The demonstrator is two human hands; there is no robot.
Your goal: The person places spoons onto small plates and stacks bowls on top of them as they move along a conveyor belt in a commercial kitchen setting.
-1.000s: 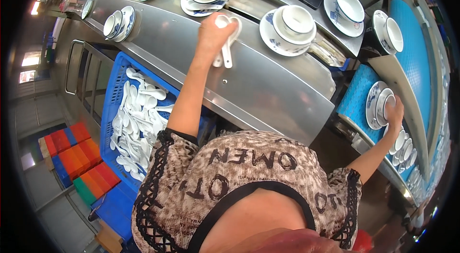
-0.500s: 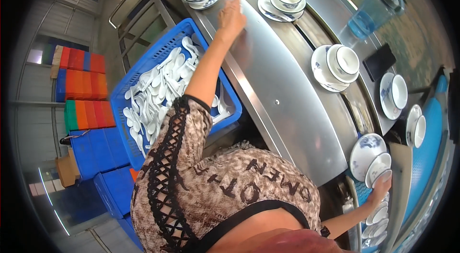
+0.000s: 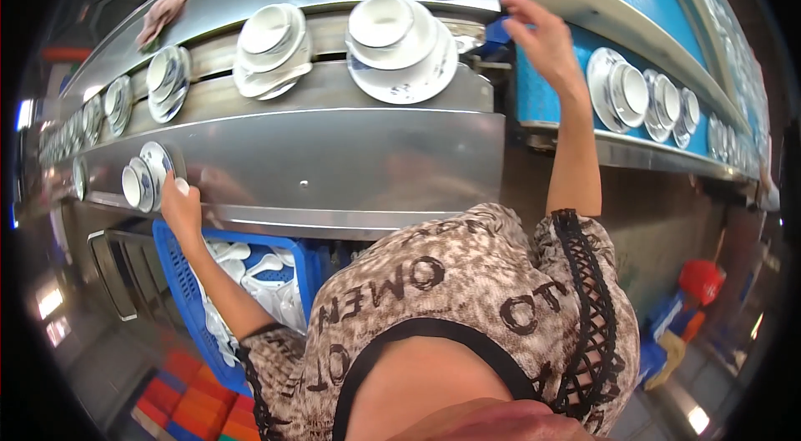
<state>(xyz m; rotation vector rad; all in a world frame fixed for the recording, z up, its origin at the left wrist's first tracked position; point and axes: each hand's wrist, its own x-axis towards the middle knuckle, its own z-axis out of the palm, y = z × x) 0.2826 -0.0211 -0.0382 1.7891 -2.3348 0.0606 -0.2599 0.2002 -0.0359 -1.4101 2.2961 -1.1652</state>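
In the head view, the only one we have, we see the left hand [image 3: 181,206] low over the steel ledge [image 3: 359,157], just beside a tilted-looking stack [image 3: 148,180] of plate, bowl and cup. Its fingers are curled closed around a small white piece [image 3: 182,186], which we take for the end of a spoon; the rest is hidden, so we cannot tell how many it has hold of.

The right hand [image 3: 542,36] is raised near the end of the blue belt [image 3: 538,99], loosely open with the fingers apart and bent. We see nothing in its grasp.

As for progress, we judge the dish sets to be partly finished. Along the track [image 3: 327,86], the stacks already have their plate, bowl and cup nested. On the middle stack [image 3: 269,45] we make out 1 spoon [image 3: 289,75] lying across the plate's near side; on the larger stack [image 3: 392,45] to its right we cannot pick out a spoon for certain. Those farther left are too small to check.

What is left, as far as we can see: at least 3 stacks [image 3: 622,90] stand on the blue belt, apart from the track, and many loose spoons [image 3: 265,264] lie in the blue basket [image 3: 177,262] below the ledge, partly behind the left forearm.
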